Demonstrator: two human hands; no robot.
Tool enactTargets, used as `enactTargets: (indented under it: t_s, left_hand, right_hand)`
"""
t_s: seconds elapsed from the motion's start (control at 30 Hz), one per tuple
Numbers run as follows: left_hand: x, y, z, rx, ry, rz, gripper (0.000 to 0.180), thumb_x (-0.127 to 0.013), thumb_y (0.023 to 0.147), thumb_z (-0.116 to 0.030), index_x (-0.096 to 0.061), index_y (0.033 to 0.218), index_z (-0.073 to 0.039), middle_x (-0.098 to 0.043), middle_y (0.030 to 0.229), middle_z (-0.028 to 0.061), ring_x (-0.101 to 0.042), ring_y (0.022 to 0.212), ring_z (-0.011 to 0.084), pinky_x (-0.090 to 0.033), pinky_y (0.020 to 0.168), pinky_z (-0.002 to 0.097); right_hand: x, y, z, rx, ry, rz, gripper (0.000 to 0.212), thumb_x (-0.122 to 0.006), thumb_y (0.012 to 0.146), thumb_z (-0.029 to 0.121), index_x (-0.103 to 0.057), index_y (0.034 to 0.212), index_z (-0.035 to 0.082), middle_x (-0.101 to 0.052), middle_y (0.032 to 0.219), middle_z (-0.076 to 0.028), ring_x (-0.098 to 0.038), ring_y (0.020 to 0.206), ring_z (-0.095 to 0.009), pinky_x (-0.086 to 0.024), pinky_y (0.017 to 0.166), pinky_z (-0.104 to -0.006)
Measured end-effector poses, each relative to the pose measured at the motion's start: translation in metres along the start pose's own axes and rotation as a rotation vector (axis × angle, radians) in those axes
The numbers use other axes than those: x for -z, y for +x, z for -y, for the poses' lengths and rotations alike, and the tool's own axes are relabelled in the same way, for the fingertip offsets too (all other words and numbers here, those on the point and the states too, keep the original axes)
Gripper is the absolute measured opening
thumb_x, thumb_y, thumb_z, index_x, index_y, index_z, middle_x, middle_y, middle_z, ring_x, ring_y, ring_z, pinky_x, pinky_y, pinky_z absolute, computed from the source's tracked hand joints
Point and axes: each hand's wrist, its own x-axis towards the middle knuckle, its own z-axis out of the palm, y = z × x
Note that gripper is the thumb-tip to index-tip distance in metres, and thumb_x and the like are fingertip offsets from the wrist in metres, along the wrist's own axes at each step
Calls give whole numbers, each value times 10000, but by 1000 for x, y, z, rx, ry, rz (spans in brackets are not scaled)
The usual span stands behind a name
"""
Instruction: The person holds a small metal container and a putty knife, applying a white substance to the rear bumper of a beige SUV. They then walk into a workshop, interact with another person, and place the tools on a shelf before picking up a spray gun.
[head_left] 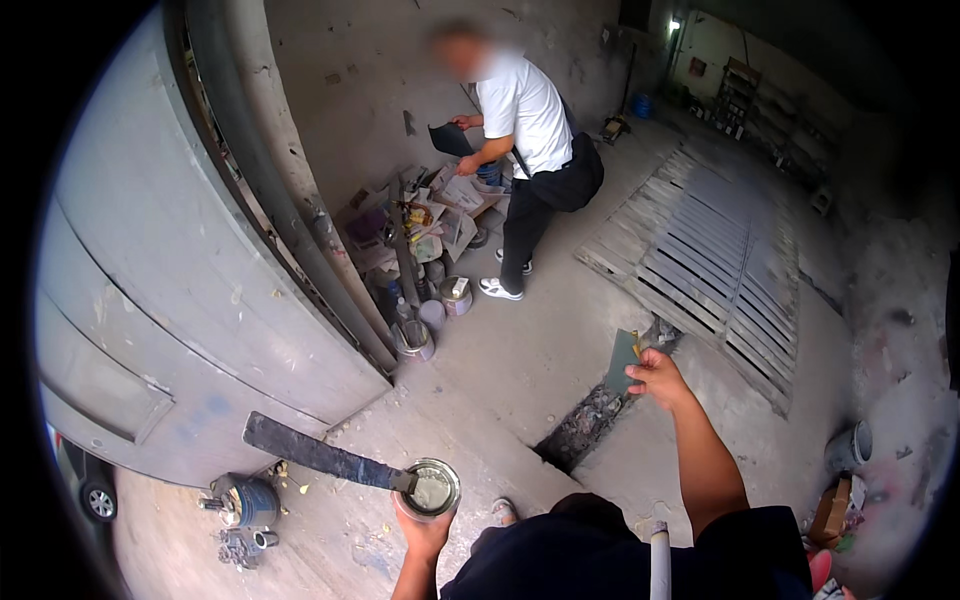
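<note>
My left hand (424, 533) is wrapped round an open metal can (455, 502) at the lower middle, with a pale grey-white paste (432, 490) inside. A long, dark, flat blade (320, 450) reaches out leftward from the can, its narrower end at the rim. Raised at the right, my right hand (660, 378) pinches a thin dark green rectangular sheet (622, 358) with a yellowish edge. From this view I cannot tell what the sheet is made of.
Beyond, another person (530, 115) bends over piled papers (462, 195), holding a dark sheet (452, 139). Paint cans (413, 342) line the left wall near a large grey metal panel (170, 260). A debris-filled trench (580, 430) cuts the floor beside a slatted metal grate (715, 270).
</note>
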Motion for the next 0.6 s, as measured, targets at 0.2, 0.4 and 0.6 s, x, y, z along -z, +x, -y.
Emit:
enactTargets:
  t_s: [0.2, 0.4, 0.6]
  left_hand:
    - [-4, 87, 20, 49, -50, -61, 757, -816, 598, -75, -385, 1216, -6, -488, 1143, 130, -497, 1072, 245, -390, 958, 374]
    - [-33, 169, 37, 61, -55, -128, 779, -811, 602, -77, -369, 1238, 4, -486, 1157, 133, -497, 1084, 248, -374, 978, 369]
    - [-64, 258, 31, 120, 32, -160, 889, -812, 595, -62, -293, 1312, 24, -440, 1243, 159, -463, 1149, 249, -356, 1004, 377]
  right_hand:
    - [-61, 106, 35, 56, 238, 36, 182, -669, 853, 103, -492, 812, 88, -569, 832, -15, -585, 756, -135, -566, 671, -339]
    - [-104, 210, 79, 86, 400, 8, 151, -653, 872, 151, -519, 877, 80, -588, 855, -30, -599, 718, -150, -566, 675, -347]
    - [-128, 308, 128, 124, 563, -48, 140, -641, 881, 155, -518, 825, 119, -608, 821, -9, -594, 696, -135, -547, 694, -358]
